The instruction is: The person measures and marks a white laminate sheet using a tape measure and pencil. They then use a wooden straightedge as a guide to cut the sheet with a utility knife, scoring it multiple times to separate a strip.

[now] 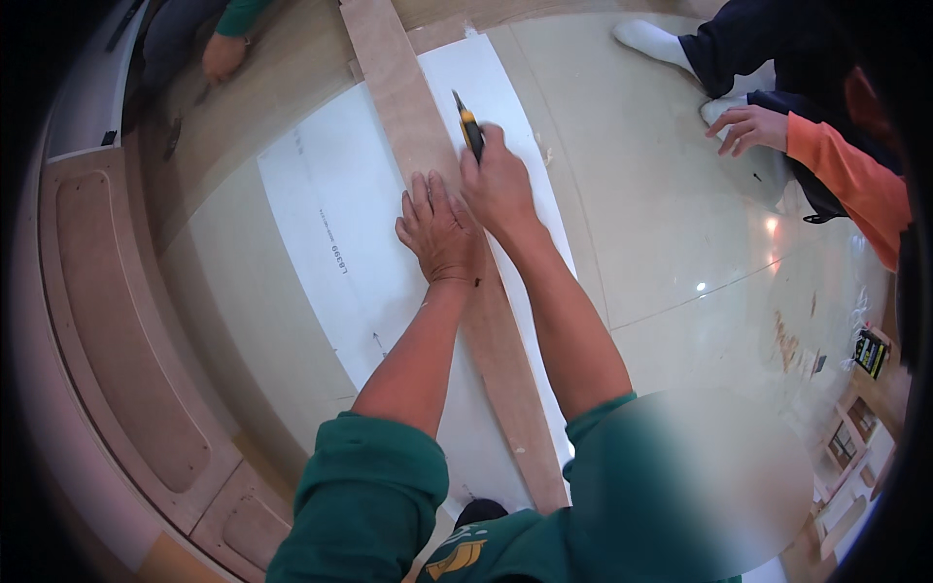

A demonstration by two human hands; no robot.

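Observation:
A long narrow wooden plank (389,68) lies lengthwise over a white sheet (340,214) spread on the floor. My left hand (437,228) presses flat on the plank, fingers apart. Just beside it, my right hand (498,185) grips a yellow and black utility knife (469,124), whose tip rests against the plank's right edge on the white sheet. Both green sleeves are pushed up to the elbows.
A person in an orange sleeve sits at the right with a hand (748,126) on the glossy floor. Another person's hand (224,56) rests at the top left. Curved wooden panels (126,330) line the left side; small wooden pieces lie at the right edge.

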